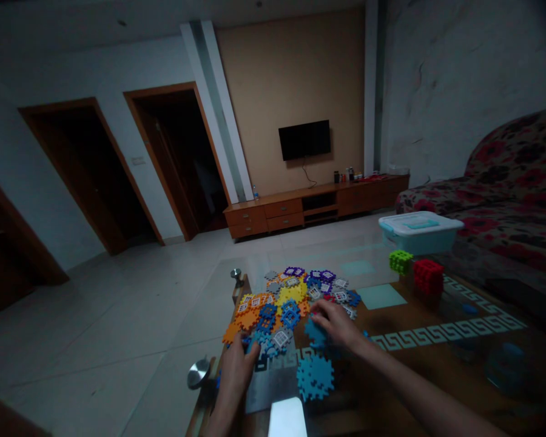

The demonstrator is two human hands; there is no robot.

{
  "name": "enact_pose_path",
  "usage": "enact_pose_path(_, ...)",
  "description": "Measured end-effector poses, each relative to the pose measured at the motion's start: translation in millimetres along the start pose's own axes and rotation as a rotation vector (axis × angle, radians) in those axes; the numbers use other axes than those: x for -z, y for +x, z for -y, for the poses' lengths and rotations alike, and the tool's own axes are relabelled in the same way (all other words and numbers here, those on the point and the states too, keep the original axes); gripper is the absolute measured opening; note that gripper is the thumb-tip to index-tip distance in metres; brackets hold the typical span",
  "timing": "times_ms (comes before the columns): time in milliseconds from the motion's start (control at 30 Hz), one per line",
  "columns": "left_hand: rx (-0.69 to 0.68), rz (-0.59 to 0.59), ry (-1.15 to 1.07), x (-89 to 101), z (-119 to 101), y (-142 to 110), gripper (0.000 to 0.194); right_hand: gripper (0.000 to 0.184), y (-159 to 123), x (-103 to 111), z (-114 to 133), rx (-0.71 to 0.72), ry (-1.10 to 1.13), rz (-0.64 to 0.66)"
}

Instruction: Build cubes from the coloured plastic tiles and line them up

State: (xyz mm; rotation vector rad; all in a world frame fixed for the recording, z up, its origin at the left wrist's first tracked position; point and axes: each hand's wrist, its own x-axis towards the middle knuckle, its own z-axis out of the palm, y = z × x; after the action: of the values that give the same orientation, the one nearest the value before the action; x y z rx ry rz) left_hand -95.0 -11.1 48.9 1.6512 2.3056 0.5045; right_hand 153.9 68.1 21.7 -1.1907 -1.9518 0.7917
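Observation:
My right hand is closed in a pinch on a blue interlocking plastic tile, held just above the glass tabletop at the near right of the pile. My left hand reaches to the pile's near left edge, thumb and forefinger apart, beside light blue tiles; its other fingers are hidden. The pile mixes orange tiles, yellow tiles, dark blue tiles and purple-edged tiles, several with white window-grid prints. A light blue toothed block lies nearer to me.
A red block and a lime green block stand at the table's right. Behind them is a lidded storage box. Metal knobs stick out along the left edge. A white object juts in at the bottom.

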Motion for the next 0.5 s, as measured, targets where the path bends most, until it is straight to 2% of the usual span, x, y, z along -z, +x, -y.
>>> enact_pose_path(100, -0.047, -0.029, -0.171, -2.5, -4, -7, 0.038, 0.014, -17, -5, -1, -0.052, 0.113, 0.110)
enact_pose_path(233, -0.295, 0.014, -0.404, -14.3, -24, -21, 0.040, 0.018, -33, -20, -3, -0.060, 0.138, 0.192)
enact_pose_path(400, -0.475, 0.156, -0.395, -18.9, -44, -40, 0.035, 0.017, -36, -28, 0, 0.036, -0.116, 0.160)
enact_pose_path(500, -0.566, 0.272, -0.328, -22.5, -53, -49, 0.036, 0.019, -33, -22, 0, 0.035, -0.126, 0.123)
